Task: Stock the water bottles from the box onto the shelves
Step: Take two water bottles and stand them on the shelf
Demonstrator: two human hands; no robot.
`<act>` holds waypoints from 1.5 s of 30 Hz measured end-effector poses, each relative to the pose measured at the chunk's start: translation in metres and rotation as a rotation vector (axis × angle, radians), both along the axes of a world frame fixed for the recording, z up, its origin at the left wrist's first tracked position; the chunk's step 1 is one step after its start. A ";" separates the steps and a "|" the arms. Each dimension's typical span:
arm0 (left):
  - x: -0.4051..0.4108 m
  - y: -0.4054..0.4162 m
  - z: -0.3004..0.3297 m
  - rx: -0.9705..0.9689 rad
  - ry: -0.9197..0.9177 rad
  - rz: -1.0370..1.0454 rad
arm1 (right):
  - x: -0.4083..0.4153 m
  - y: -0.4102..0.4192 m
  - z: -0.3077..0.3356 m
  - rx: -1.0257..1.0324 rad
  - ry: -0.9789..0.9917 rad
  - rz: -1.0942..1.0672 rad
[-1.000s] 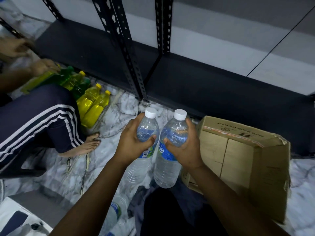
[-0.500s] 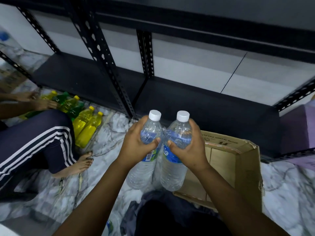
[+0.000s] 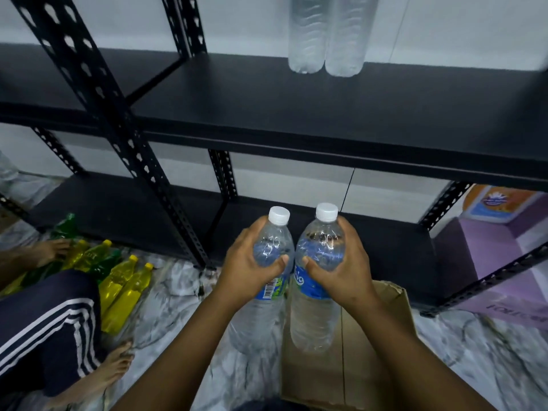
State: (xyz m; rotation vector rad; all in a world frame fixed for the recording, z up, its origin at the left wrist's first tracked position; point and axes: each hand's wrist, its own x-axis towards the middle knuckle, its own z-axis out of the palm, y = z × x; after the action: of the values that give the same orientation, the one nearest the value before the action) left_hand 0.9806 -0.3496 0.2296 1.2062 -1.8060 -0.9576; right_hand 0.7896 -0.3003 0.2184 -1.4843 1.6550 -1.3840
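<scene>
I hold two clear water bottles with white caps and blue labels upright, side by side, above the floor. My left hand (image 3: 249, 264) grips the left bottle (image 3: 264, 310) around its shoulder. My right hand (image 3: 341, 268) grips the right bottle (image 3: 312, 315) the same way. Below and right of them lies the cardboard box (image 3: 370, 336), partly hidden by my right forearm. A black shelf (image 3: 296, 108) spans the view above the bottles. Two more water bottles (image 3: 326, 34) stand at its back. A lower black shelf (image 3: 133, 215) sits near the floor.
A perforated black upright (image 3: 118, 137) crosses the left side. Another person sits at left, with a striped trouser leg (image 3: 44, 327) and a bare foot, their hand on several yellow and green bottles (image 3: 118, 289) lying on the marble floor. A purple box (image 3: 504, 262) stands at right.
The view has tilted upward, bringing the middle shelf and the two bottles on it into sight. Both hands have lifted their bottles a little, keeping the same grip.
</scene>
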 end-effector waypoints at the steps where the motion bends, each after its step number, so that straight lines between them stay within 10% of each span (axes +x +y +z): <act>1: -0.006 -0.003 0.006 -0.007 0.008 -0.006 | -0.005 -0.001 0.007 -0.012 0.001 -0.006; 45: -0.075 -0.070 0.283 -0.412 0.335 -0.185 | -0.066 -0.043 0.306 -0.492 0.203 -0.172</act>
State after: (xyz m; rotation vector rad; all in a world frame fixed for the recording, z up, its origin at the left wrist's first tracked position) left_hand 0.9053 -0.4195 0.5125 0.5952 -1.7481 -0.7805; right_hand 0.7238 -0.3431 0.5245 -1.8351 1.6701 -1.8907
